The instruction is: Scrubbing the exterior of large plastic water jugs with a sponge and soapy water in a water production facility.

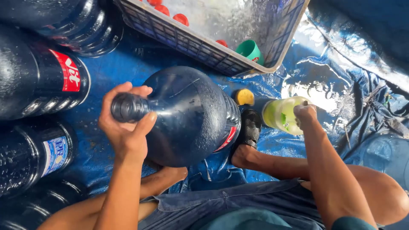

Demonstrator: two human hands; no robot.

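Observation:
A large dark blue water jug [191, 115] lies tilted on the wet blue tarp between my legs, neck pointing toward me. My left hand [125, 123] is wrapped around the jug's neck just below its open mouth. My right hand [304, 114] is closed on the top of a small pale green plastic bottle [281, 114] lying to the right of the jug. My foot in a dark sandal [248, 127] rests against the jug's base, and a yellow sponge [245, 97] sits just beyond it.
Several more dark blue jugs [38, 81] are stacked on the left. A grey plastic crate [204, 47] at the top holds soapy water, red caps and a green cup [250, 50]. The blue tarp [341, 85] is wet and crumpled at the right.

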